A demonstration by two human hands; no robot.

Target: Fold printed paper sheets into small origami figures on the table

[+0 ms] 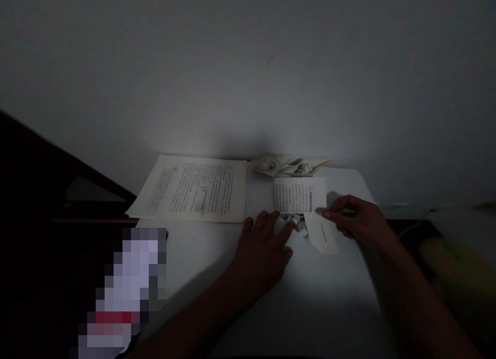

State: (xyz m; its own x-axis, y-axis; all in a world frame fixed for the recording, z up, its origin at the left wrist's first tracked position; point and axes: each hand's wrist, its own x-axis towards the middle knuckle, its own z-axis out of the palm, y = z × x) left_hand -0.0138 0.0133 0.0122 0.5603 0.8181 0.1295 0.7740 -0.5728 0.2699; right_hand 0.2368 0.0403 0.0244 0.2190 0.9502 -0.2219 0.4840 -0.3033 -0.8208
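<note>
A partly folded sheet of paper (300, 194) lies on the small white table, with lines of print on its upper part and a dark picture on a lower flap. My left hand (265, 248) rests with spread fingers at the sheet's lower left edge, its fingertips on or beside the picture. At the right edge, my right hand (358, 219) pinches the paper between thumb and forefinger. Just behind the sheet stand two folded paper boats (269, 164), side by side against the wall.
A stack of printed pages (194, 188) lies on the left of the white table (310, 302). A pixelated, bright upright shape (127, 281) covers the table's left front edge. The grey wall (248, 75) rises directly behind. Something yellowish (457, 261) sits beyond the right edge, in dim light.
</note>
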